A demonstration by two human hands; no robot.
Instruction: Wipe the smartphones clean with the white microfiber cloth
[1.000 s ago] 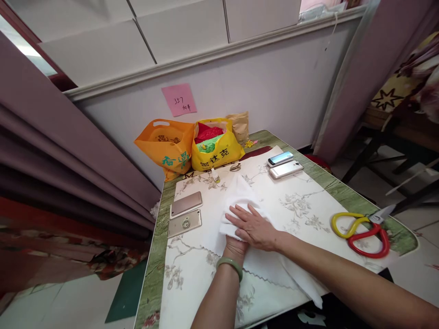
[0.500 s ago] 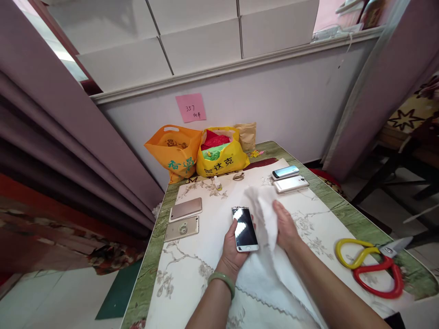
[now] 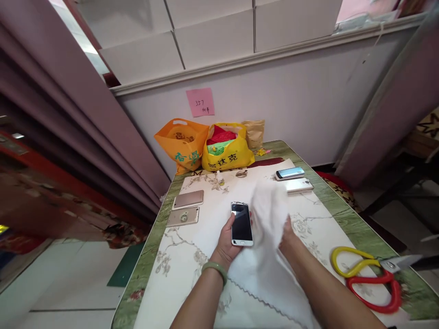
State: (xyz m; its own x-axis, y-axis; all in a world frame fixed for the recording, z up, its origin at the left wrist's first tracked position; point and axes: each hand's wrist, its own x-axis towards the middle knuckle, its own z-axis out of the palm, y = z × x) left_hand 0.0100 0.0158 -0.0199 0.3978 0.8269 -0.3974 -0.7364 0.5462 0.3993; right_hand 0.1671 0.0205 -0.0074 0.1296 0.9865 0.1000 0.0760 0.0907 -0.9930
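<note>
A white smartphone (image 3: 242, 225) with a dark screen lies face up in my left hand (image 3: 229, 242), thumb along one edge and fingers around the other. The phone's top edge looks damaged. My right hand (image 3: 286, 232) is closed on a white cloth (image 3: 269, 214), which is smeared by motion and hides most of the fingers. The cloth hangs just right of the phone and trails down over the table toward me. A green bangle (image 3: 216, 270) circles my left wrist.
Two phones (image 3: 184, 215) lie at the left, two more phones (image 3: 290, 173) at the back right. Scissors (image 3: 372, 274) with yellow and red handles lie at the right edge. A small bottle (image 3: 220, 177), an orange bag (image 3: 185, 146) and a yellow bag (image 3: 229, 157) stand at the back.
My right hand has lifted and turned the cloth, so it now covers more of the fingers. The left hand still holds the phone. The camera view has shifted slightly.
</note>
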